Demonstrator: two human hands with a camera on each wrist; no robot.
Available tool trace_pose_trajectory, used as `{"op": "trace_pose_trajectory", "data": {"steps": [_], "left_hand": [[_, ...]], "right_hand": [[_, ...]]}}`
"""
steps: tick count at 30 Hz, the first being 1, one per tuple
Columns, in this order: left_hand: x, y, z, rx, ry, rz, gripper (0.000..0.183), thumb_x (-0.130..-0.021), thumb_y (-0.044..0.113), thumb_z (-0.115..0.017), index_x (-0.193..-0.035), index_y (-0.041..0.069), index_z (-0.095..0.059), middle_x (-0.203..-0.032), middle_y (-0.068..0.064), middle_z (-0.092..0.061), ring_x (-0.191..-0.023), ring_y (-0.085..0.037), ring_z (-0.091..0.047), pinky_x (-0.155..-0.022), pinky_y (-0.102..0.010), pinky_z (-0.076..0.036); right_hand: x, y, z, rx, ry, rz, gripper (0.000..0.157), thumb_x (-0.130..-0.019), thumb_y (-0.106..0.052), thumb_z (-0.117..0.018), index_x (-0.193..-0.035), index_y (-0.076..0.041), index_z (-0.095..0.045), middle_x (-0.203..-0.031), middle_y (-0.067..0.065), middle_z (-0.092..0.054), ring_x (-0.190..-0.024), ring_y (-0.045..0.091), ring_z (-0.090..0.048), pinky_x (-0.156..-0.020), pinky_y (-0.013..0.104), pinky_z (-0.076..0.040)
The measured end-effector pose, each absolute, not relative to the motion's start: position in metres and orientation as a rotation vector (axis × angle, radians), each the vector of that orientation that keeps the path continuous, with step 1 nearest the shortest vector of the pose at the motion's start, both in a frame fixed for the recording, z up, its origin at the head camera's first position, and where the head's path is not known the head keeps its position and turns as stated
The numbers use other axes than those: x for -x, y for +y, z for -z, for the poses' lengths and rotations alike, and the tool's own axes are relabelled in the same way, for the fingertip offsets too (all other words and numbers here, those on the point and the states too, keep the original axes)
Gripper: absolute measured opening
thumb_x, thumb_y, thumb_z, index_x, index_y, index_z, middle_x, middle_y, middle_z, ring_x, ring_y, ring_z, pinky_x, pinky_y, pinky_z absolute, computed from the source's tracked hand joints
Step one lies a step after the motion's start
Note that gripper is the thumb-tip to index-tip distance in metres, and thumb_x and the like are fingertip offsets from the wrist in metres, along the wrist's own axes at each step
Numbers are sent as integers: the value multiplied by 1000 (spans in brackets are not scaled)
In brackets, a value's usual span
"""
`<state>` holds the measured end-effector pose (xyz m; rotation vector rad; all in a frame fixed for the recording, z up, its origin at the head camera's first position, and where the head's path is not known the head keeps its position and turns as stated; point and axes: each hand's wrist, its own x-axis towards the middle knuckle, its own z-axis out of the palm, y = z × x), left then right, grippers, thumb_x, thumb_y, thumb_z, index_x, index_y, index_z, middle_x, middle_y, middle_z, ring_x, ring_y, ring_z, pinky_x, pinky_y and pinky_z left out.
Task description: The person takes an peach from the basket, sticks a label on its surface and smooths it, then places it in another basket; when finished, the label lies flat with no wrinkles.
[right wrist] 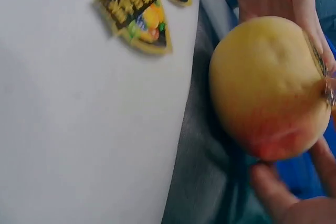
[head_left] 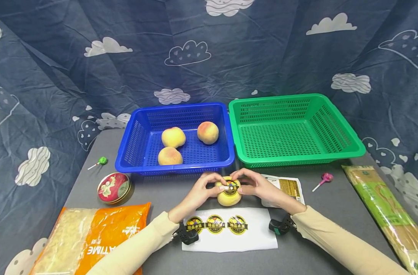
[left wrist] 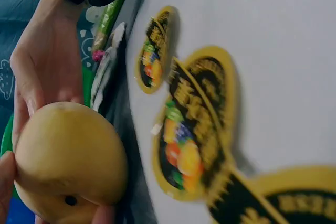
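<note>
A yellow peach [head_left: 229, 199] with a red blush [right wrist: 278, 135] is held between both hands above the table, just beyond a white sticker sheet [head_left: 229, 244]. On its upper side lies a round black-and-gold fruit sticker [head_left: 232, 188]. My left hand [head_left: 204, 189] grips the peach from the left, thumb and fingertips at the sticker's left edge. From the right, my right hand [head_left: 257, 187] grips it the same way, thumb and fingertips by the sticker's right edge. Several matching stickers [head_left: 215, 224] remain in a row on the sheet.
A blue basket [head_left: 174, 168] holds three peaches; a green basket [head_left: 298, 158] stands beside it. Around lie a round red tin [head_left: 113, 187], an orange bag [head_left: 123, 221], a white-and-brown packet [head_left: 291, 187], two lollipops [head_left: 327, 177] and a long green noodle pack [head_left: 384, 206].
</note>
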<state>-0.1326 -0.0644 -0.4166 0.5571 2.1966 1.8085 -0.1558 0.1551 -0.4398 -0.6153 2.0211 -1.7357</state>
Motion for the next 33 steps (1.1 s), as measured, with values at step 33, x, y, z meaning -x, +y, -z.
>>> {"op": "trace_pose_trajectory", "data": {"steps": [33], "left_hand": [[136, -62, 423, -406, 2044, -1885, 22, -89, 7, -54, -105, -7, -61, -109, -11, -45, -97, -19, -46, -69, -34, -52]], "right_hand": [[159, 151, 438, 423, 1994, 1746, 28, -86, -12, -59, -109, 2, -49, -121, 15, -49, -104, 28, -54, -86, 37, -44]]}}
